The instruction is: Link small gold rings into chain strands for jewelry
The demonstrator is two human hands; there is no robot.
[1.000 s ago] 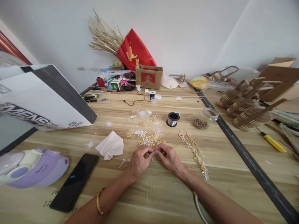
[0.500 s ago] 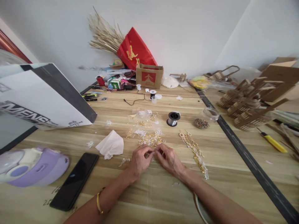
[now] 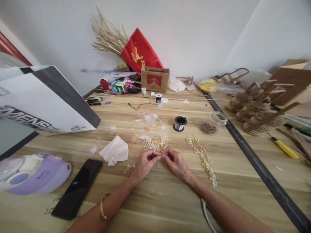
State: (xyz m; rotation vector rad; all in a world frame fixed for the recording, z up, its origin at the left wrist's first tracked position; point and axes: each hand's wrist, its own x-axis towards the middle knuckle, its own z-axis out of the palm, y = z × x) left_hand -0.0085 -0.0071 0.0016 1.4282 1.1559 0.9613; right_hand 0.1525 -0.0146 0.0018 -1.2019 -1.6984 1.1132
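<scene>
My left hand [image 3: 146,162] and my right hand [image 3: 175,161] meet fingertip to fingertip at the middle of the wooden table [image 3: 155,207]. Each is closed in a pinch; what lies between the fingertips is too small to name. Just beyond them lies a pile of gold and silver beads [image 3: 155,144], with small clear bags of gold pieces [image 3: 147,124] behind it. To the right of my right hand, gold and silver chains [image 3: 201,158] are laid out. A few silver pieces [image 3: 128,168] rest left of my left hand.
A wire spool [image 3: 180,124] and a jar of beads [image 3: 211,127] stand at right, beyond the chains. On the left are a white tissue [image 3: 115,150], a black phone [image 3: 77,189], a purple bottle [image 3: 41,174] and a large white box [image 3: 41,103]. A yellow cutter [image 3: 283,147] lies far right.
The fingers of both hands have shifted slightly, still meeting at the tips. The things on the table look the same.
</scene>
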